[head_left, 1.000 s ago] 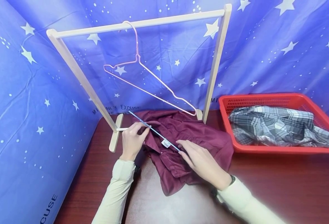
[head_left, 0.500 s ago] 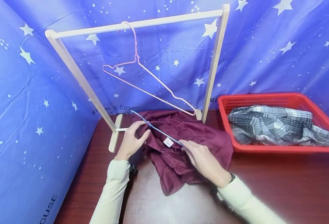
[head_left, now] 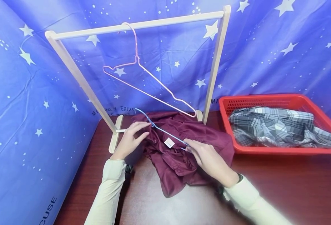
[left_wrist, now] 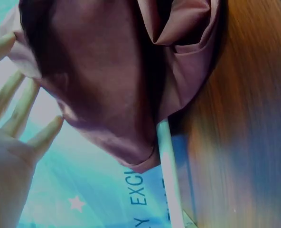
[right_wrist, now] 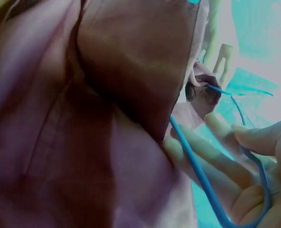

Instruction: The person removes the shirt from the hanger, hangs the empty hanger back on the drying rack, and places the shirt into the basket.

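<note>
A blue wire hanger (head_left: 169,134) slants over a crumpled maroon shirt (head_left: 210,134) on the table, its hook pointing to the back left. My right hand (head_left: 211,161) holds one shoulder end; in the right wrist view the thumb lies over the blue wire (right_wrist: 197,164), which bends round within the fingers. Part of the hanger is hidden inside the shirt. My left hand (head_left: 128,140) is at the collar by the hanger's neck, thumb and forefinger apart. Seen from the left wrist, its spread fingers touch the shirt's edge (left_wrist: 88,85) with their tips. A white label (head_left: 169,142) shows inside the collar.
Behind the shirt stands a wooden rack (head_left: 79,73) with a pink hanger (head_left: 154,76) on its bar. A red basket (head_left: 280,150) with a grey plaid garment (head_left: 272,125) is at the right. A blue starry curtain (head_left: 266,62) backs the table (head_left: 272,178).
The blue hanger has turned, so its hook rises and its neck shows. My left thumb and forefinger have parted from the wire. The right hand has shifted slightly right with its end.
</note>
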`<state>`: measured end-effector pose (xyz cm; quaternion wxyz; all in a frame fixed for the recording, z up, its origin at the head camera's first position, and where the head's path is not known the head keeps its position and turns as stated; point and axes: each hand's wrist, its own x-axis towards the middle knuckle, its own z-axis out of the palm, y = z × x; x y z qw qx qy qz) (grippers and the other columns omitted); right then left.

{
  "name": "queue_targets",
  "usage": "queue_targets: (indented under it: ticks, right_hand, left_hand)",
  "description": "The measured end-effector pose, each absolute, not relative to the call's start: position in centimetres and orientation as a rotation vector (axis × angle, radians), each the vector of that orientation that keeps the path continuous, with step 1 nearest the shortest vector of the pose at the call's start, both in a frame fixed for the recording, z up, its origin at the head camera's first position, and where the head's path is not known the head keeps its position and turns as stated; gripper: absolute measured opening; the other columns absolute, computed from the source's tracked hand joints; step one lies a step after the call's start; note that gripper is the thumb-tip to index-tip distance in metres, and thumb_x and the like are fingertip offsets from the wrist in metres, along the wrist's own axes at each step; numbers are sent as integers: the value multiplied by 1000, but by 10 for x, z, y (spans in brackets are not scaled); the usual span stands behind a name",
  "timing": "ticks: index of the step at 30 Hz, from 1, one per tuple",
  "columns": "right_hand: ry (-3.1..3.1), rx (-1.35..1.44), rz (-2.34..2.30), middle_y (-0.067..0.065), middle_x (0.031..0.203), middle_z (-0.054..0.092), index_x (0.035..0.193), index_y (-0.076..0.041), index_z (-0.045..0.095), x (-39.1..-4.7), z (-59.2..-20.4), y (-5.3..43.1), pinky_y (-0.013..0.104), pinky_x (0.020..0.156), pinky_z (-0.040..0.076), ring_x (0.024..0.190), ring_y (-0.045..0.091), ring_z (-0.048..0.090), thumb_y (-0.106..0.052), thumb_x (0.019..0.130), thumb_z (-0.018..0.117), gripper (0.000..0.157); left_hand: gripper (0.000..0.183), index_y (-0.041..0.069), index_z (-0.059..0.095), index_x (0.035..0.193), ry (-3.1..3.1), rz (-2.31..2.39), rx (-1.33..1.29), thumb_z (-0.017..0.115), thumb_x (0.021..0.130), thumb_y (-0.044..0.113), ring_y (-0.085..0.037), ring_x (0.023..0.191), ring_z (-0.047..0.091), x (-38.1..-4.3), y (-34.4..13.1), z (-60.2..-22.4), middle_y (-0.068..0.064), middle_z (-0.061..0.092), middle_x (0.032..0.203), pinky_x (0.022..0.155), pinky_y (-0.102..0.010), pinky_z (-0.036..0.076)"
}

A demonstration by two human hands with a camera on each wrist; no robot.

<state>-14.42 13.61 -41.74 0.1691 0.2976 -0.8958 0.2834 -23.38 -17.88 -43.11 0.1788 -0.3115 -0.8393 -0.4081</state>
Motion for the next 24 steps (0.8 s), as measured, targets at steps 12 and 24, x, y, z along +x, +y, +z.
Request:
queue_targets:
  ticks: [12,24]
  right_hand:
    - [-2472,906,818,6,105,76,127,-1,65,-139,-416,153,38,89,56,98,18,72,-1,91,66,36]
    - [-2479,892,799,-2,96,77,125,-5,68,-137,-414,182,35,81,58,89,9,72,0,87,70,38]
  left_hand:
    - [25,12,76,111,-2275,-1029,-835,73,87,8,-18,97,64,-237,-174,-435,-2,70,101,87,-29,48]
    - [21,13,76,108,-2306,-933,-798,73,87,11,-17,94,67,-237,-180,-447,0,72,99,83,-33,51]
